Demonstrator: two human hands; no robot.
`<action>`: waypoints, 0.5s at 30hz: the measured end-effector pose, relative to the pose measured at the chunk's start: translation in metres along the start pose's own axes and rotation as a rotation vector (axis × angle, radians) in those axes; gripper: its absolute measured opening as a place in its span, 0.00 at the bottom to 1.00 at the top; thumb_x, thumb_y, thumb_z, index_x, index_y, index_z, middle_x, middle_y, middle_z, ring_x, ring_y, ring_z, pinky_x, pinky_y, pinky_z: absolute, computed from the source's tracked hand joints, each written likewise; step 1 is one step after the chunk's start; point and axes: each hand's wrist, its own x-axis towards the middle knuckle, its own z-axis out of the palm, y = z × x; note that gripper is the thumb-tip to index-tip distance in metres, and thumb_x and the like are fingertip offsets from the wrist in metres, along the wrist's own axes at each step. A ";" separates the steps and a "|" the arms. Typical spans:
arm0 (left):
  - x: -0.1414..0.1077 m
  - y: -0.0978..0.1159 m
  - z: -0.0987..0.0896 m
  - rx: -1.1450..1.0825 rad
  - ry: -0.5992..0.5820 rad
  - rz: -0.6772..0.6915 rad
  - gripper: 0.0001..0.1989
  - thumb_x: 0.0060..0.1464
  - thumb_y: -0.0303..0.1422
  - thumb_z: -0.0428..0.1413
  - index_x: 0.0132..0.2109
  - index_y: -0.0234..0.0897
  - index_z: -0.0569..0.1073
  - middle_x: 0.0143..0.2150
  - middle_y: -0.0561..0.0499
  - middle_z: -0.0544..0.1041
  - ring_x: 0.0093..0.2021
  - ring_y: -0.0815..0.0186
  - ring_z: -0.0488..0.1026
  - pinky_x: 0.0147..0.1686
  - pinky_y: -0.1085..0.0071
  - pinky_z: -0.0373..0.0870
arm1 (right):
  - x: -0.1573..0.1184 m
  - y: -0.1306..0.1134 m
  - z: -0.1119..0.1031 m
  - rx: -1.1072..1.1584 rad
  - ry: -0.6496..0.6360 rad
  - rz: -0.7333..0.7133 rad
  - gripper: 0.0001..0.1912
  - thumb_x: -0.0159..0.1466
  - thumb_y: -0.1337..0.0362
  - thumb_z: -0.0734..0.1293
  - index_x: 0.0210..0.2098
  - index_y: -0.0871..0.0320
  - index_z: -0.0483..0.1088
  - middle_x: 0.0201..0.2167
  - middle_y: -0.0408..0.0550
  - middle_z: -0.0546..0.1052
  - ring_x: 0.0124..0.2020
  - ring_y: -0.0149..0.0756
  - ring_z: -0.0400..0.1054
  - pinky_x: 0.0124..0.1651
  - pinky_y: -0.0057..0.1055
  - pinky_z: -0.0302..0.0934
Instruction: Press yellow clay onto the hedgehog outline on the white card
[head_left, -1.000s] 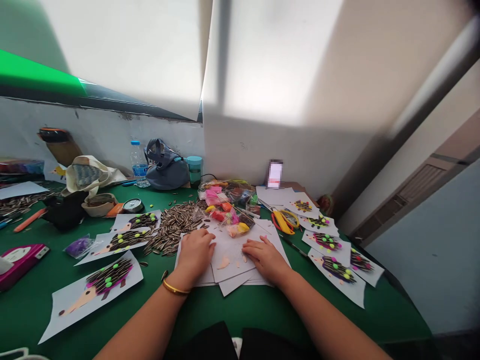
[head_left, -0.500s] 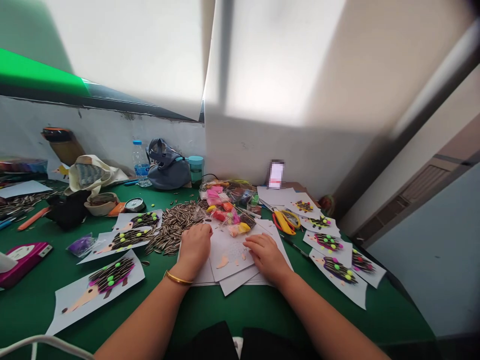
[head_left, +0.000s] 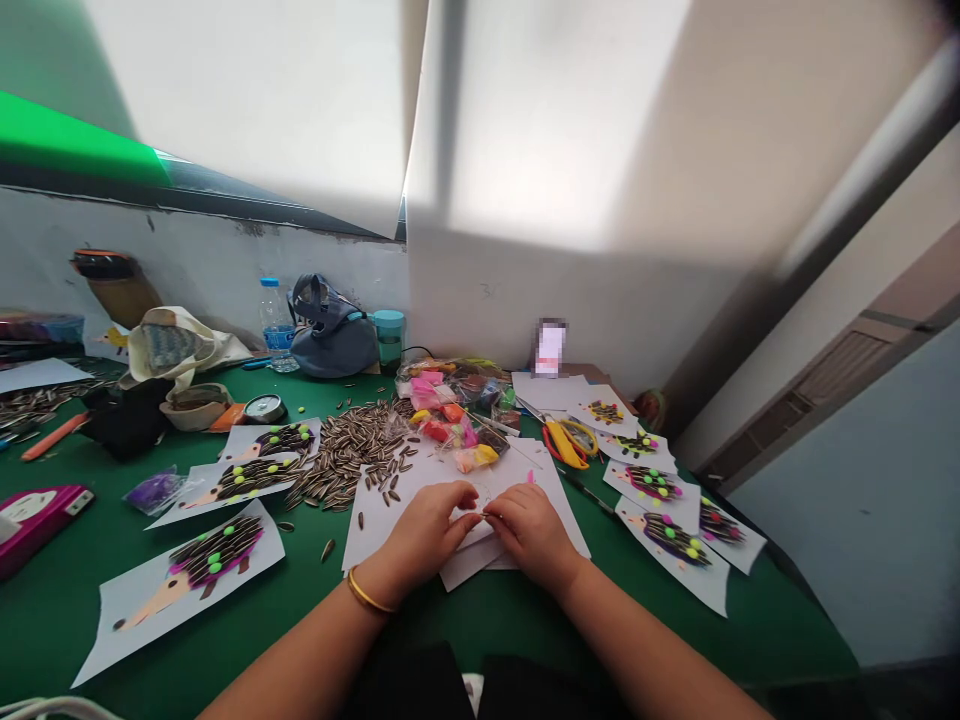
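From the hands, seeds (head_left: 349, 455) heap at 10 o'clock, some straying onto the paper (head_left: 556, 520). Bright packets (head_left: 457, 425) crowd its far edge at 12 o'clock, just ahead of the fingers. Scissors (head_left: 568, 443) and a pen (head_left: 589, 490) lie at 1 and 2 o'clock, and a phone (head_left: 550, 348) stands farther off at 1. A bag (head_left: 334, 340), bottle (head_left: 277, 330) and cup (head_left: 389, 342) stand at 11. Seeded hedgehog cards lie at 9 o'clock (head_left: 255, 555) and 3 o'clock (head_left: 697, 575).

The wall (head_left: 489, 290) bears a faint "3" and an unclear mark; the bottle's blue label is too small to read.

The paper lies beneath both hands. The left hand (head_left: 431, 525) and right hand (head_left: 529, 525) meet at their fingertips, curled inward; whether they pinch something small, one cannot tell.
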 end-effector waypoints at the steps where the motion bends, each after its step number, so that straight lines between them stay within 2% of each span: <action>1: 0.000 -0.005 -0.004 0.036 -0.018 0.024 0.17 0.54 0.36 0.59 0.51 0.43 0.70 0.50 0.48 0.76 0.52 0.58 0.72 0.54 0.59 0.65 | -0.001 0.002 -0.001 -0.017 -0.006 0.052 0.07 0.68 0.65 0.62 0.38 0.56 0.72 0.34 0.47 0.77 0.39 0.37 0.68 0.46 0.34 0.54; 3: 0.000 -0.013 -0.011 0.094 -0.122 0.059 0.30 0.48 0.35 0.64 0.58 0.45 0.66 0.62 0.46 0.69 0.62 0.53 0.64 0.63 0.52 0.54 | -0.002 0.006 -0.001 -0.062 -0.023 0.151 0.06 0.67 0.66 0.62 0.38 0.56 0.72 0.35 0.46 0.77 0.40 0.37 0.69 0.47 0.34 0.54; 5: -0.001 -0.019 -0.014 0.126 -0.203 0.047 0.37 0.47 0.35 0.64 0.63 0.48 0.61 0.66 0.47 0.64 0.67 0.52 0.57 0.66 0.44 0.43 | -0.002 0.009 -0.001 -0.097 -0.051 0.209 0.06 0.66 0.66 0.62 0.37 0.56 0.72 0.35 0.46 0.77 0.40 0.38 0.69 0.47 0.34 0.54; 7: -0.002 -0.020 -0.013 0.144 -0.245 0.035 0.39 0.47 0.36 0.64 0.65 0.50 0.58 0.67 0.47 0.63 0.68 0.52 0.55 0.66 0.41 0.34 | -0.001 0.011 0.001 -0.103 -0.078 0.221 0.06 0.66 0.66 0.62 0.38 0.56 0.72 0.36 0.46 0.78 0.41 0.37 0.70 0.47 0.34 0.54; 10: -0.004 -0.018 -0.009 0.165 -0.270 0.052 0.42 0.47 0.39 0.64 0.66 0.51 0.55 0.67 0.47 0.61 0.67 0.52 0.56 0.66 0.41 0.29 | 0.002 0.012 0.004 -0.076 -0.088 0.204 0.07 0.66 0.66 0.62 0.40 0.55 0.73 0.37 0.46 0.78 0.42 0.37 0.70 0.48 0.34 0.55; 15: -0.006 -0.014 -0.003 0.223 -0.252 0.071 0.44 0.46 0.46 0.64 0.67 0.50 0.54 0.66 0.46 0.63 0.66 0.52 0.58 0.66 0.41 0.27 | 0.006 0.014 0.005 -0.038 -0.059 0.175 0.07 0.66 0.66 0.64 0.40 0.53 0.74 0.42 0.45 0.78 0.45 0.37 0.69 0.51 0.35 0.54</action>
